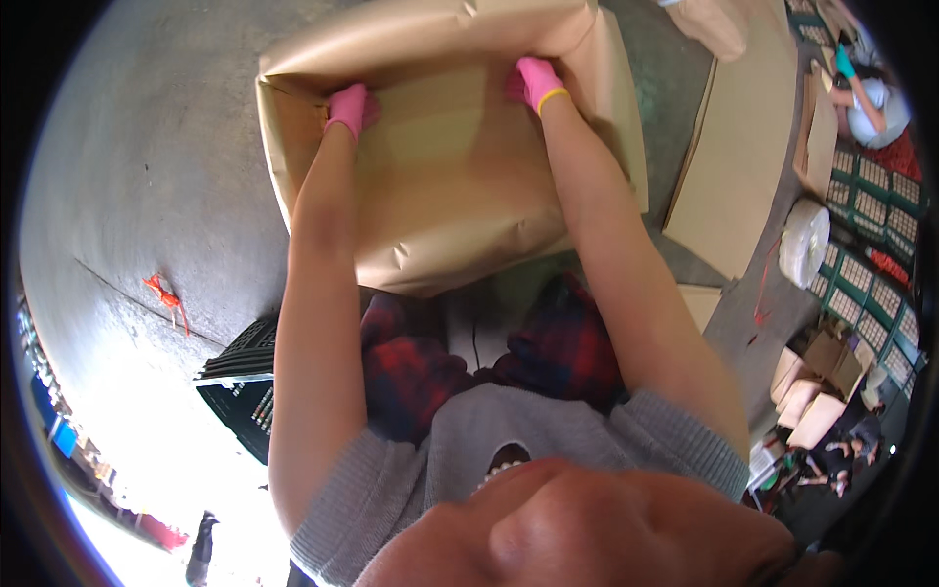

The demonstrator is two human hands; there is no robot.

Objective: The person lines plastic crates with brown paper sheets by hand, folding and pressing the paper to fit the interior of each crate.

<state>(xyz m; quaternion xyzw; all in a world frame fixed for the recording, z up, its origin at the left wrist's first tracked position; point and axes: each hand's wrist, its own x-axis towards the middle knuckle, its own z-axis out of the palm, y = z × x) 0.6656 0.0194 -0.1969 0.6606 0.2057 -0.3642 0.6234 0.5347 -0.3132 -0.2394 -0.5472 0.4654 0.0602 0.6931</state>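
Observation:
Brown kraft paper (440,169) lines a large open box shape in front of me and folds over its rim, with creases along the near edge. Both of my hands are inside, in pink gloves. My left hand (352,108) touches the paper near the far left corner. Close to the far right corner, my right hand (539,82) presses on the paper; its glove has a yellow cuff. The fingers of both hands are partly hidden, so I cannot see whether they pinch the paper. Whatever supports the paper from outside is covered.
Flat cardboard sheets (741,169) lie to the right on the concrete floor (161,147). A white roll (805,242) and green crates (858,293) stand beyond. A black plastic crate (242,389) is by my left side, and orange twine (167,299) lies farther left. A person (873,110) crouches far right.

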